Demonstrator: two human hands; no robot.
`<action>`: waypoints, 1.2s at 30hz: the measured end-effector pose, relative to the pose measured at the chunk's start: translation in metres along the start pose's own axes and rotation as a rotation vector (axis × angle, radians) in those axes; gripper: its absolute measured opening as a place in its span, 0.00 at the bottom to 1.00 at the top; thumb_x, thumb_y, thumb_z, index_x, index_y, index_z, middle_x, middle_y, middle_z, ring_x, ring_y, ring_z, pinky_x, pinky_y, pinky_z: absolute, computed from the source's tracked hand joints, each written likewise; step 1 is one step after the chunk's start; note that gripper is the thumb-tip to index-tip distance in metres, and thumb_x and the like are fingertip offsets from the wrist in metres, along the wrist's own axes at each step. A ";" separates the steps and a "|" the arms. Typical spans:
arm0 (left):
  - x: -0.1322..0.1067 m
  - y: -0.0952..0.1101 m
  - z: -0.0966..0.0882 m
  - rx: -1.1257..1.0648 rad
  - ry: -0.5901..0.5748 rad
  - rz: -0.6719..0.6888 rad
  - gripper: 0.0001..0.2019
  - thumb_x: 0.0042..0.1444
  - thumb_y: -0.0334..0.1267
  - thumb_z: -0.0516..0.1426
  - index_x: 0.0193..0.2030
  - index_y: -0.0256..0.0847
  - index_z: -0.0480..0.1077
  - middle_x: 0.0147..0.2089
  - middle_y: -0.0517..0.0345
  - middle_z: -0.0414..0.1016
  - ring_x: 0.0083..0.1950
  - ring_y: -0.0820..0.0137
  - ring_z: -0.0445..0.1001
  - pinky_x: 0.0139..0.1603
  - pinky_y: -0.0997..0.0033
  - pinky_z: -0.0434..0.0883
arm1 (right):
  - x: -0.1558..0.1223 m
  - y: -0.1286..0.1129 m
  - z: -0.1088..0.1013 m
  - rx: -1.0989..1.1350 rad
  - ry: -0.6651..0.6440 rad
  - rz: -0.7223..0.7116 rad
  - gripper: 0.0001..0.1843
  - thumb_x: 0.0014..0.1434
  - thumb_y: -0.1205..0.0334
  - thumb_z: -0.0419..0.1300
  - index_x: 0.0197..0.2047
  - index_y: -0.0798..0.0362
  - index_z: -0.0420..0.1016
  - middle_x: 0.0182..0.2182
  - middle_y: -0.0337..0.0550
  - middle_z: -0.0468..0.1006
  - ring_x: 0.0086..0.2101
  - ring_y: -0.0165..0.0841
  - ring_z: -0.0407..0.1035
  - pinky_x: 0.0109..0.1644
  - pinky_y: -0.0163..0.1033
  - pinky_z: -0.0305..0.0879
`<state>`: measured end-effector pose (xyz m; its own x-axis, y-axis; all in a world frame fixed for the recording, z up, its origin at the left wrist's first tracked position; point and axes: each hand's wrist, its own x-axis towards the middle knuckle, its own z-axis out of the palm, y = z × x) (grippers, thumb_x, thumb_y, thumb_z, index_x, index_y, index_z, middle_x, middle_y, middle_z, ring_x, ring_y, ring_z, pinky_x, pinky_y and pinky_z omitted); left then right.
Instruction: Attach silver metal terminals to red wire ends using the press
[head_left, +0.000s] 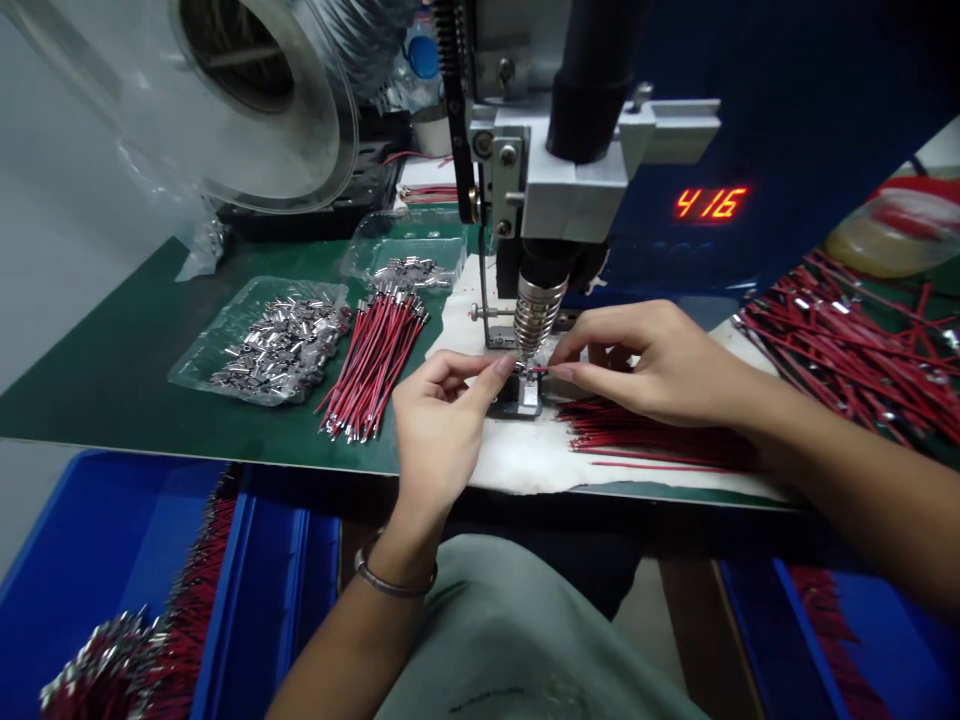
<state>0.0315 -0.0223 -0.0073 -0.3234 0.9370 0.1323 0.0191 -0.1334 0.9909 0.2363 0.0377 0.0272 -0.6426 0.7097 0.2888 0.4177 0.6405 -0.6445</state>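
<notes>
Under the tip of a benchtop machine (577, 185), my two hands meet from either side. My right hand (667, 365) pinches a thin red wire (538, 370), whose end lies over the small metal anvil (529, 396). From the left, my left hand (442, 425) has thumb and forefinger closed at the same spot; what lies between those fingertips is too small and hidden to name. Just above them hangs the machine's coiled spring (538, 312). Below my right hand lies a row of red and black wires (637, 440) on a white sheet (517, 460).
Left of the machine are a clear tray of small metal parts (281, 340), a second clear tray (409, 255) and a bundle of red-black wires (375, 365). More wires (855, 350) pile at right. Blue bins (142, 530) stand below the table edge. A red display (711, 203) reads 416.
</notes>
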 end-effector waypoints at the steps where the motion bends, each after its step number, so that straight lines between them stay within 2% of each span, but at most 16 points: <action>1: 0.000 0.001 0.000 0.001 -0.002 -0.002 0.09 0.52 0.41 0.73 0.31 0.40 0.82 0.32 0.57 0.84 0.33 0.73 0.80 0.35 0.76 0.73 | 0.000 0.000 0.000 -0.014 -0.004 -0.014 0.09 0.67 0.58 0.63 0.40 0.52 0.84 0.33 0.41 0.84 0.28 0.31 0.72 0.33 0.39 0.65; 11: -0.002 0.004 -0.001 0.059 0.019 -0.028 0.08 0.51 0.41 0.73 0.31 0.40 0.82 0.33 0.55 0.85 0.32 0.72 0.78 0.34 0.75 0.73 | -0.002 -0.004 0.007 -0.148 0.060 -0.053 0.08 0.67 0.60 0.62 0.39 0.53 0.81 0.33 0.42 0.83 0.29 0.32 0.73 0.35 0.38 0.65; 21: -0.003 0.000 -0.003 0.074 0.019 -0.038 0.09 0.52 0.43 0.72 0.32 0.40 0.84 0.33 0.54 0.84 0.31 0.72 0.77 0.33 0.74 0.71 | -0.003 -0.006 0.012 -0.173 0.116 -0.091 0.05 0.66 0.65 0.62 0.39 0.55 0.80 0.33 0.45 0.83 0.28 0.32 0.71 0.33 0.38 0.63; 29: -0.003 0.000 -0.003 0.062 0.010 -0.031 0.08 0.52 0.42 0.72 0.32 0.40 0.83 0.33 0.54 0.84 0.30 0.73 0.75 0.31 0.74 0.69 | -0.005 -0.008 0.012 -0.202 0.187 -0.109 0.07 0.68 0.64 0.62 0.39 0.54 0.80 0.33 0.44 0.82 0.27 0.32 0.71 0.33 0.39 0.64; 36: -0.003 0.002 -0.001 0.065 0.021 -0.027 0.09 0.52 0.42 0.72 0.32 0.40 0.82 0.32 0.55 0.83 0.29 0.73 0.74 0.30 0.75 0.68 | -0.004 -0.010 0.012 -0.171 0.143 -0.120 0.06 0.66 0.65 0.63 0.36 0.53 0.80 0.31 0.43 0.83 0.28 0.32 0.73 0.31 0.38 0.64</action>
<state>0.0312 -0.0261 -0.0061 -0.3441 0.9329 0.1060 0.0710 -0.0867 0.9937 0.2275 0.0251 0.0239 -0.6020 0.6518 0.4612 0.4541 0.7546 -0.4737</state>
